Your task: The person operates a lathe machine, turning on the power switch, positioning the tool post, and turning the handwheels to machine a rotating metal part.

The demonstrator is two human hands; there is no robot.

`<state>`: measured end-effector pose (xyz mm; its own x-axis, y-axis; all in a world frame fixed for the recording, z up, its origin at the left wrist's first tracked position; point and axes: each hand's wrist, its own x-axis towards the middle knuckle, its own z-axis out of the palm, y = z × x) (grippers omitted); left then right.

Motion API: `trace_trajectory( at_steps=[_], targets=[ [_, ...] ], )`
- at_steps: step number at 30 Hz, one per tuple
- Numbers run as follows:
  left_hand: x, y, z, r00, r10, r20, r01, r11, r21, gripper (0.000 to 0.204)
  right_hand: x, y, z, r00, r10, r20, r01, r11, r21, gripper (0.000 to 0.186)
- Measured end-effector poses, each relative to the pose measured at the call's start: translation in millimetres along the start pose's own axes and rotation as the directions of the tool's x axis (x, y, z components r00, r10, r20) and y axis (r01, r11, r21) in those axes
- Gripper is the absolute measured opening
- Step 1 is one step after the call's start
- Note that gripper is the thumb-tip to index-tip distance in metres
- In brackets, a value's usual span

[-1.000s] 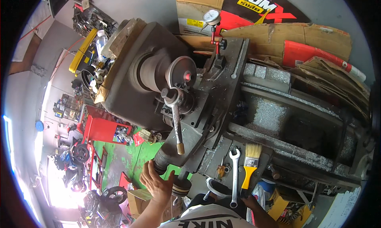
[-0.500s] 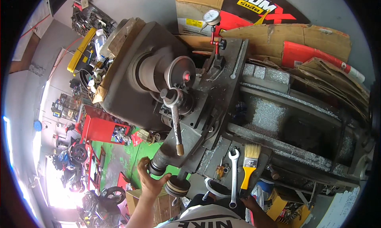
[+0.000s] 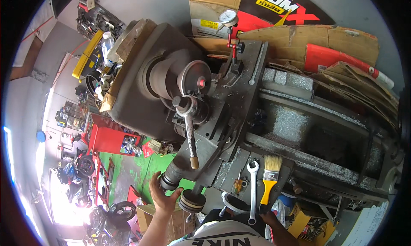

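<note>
My left hand (image 3: pixel 163 200) cups the dark round knob (image 3: pixel 169 181) at the near left of the metal lathe, fingers along its left side and thumb below. Just right of the thumb sits a second dark handwheel (image 3: pixel 191 200) with a pale band. My right hand (image 3: pixel 269 219) is low, by the lower end of a yellow-handled paintbrush (image 3: pixel 270 184); its fingers are mostly hidden. Beside the brush lies a combination wrench (image 3: pixel 253 190), and left of that a small orange-handled screwdriver (image 3: pixel 237 185). The tool post lever (image 3: pixel 191 139) points toward me.
A dial gauge (image 3: pixel 228 18) on a red-jointed stand rises at the back. The chuck (image 3: pixel 195 77) is at the left, and the chip-covered bed (image 3: pixel 291 126) runs right. Cardboard sheets (image 3: pixel 308 45) line the wall. A red cabinet (image 3: pixel 107 139) and motorcycles (image 3: pixel 109 220) stand left.
The fingers of my left hand have shifted slightly around the knob. The right hand and the tools look the same.
</note>
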<state>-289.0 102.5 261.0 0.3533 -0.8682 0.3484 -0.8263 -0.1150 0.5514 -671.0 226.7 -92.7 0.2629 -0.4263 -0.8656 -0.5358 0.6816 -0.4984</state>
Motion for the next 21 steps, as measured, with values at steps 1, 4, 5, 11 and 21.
trace_trajectory(
  at_steps=[1, 4, 5, 11, 21],
  targets=[
    [-1, -1, 1, 0.999, 0.028, -0.02, -0.028, 0.999, -0.029, 0.085, -1, 0, 0, 1.0, 0.002, 0.004, -0.002, 1.0, -0.001, 0.053],
    [-2, -5, 0, 0.999, 0.037, 0.003, -0.037, 0.999, 0.036, 0.084, -1, 3, 1, 1.0, 0.01, 0.009, -0.01, 1.0, 0.003, 0.054],
    [-2, -6, -2, 0.999, 0.041, 0.024, -0.042, 0.998, 0.054, 0.083, 0, 5, 1, 1.0, 0.009, 0.01, -0.009, 1.0, 0.002, 0.054],
    [5, -11, -15, 0.959, -0.194, 0.207, 0.252, 0.917, -0.308, 0.084, 6, 15, 5, 1.0, 0.003, -0.004, -0.003, 0.999, -0.045, 0.056],
    [7, 3, -17, 0.995, 0.009, 0.096, -0.019, 0.994, 0.106, 0.087, -13, 25, 7, 0.996, -0.056, -0.062, 0.064, 0.99, 0.128, 0.06]
  ],
)
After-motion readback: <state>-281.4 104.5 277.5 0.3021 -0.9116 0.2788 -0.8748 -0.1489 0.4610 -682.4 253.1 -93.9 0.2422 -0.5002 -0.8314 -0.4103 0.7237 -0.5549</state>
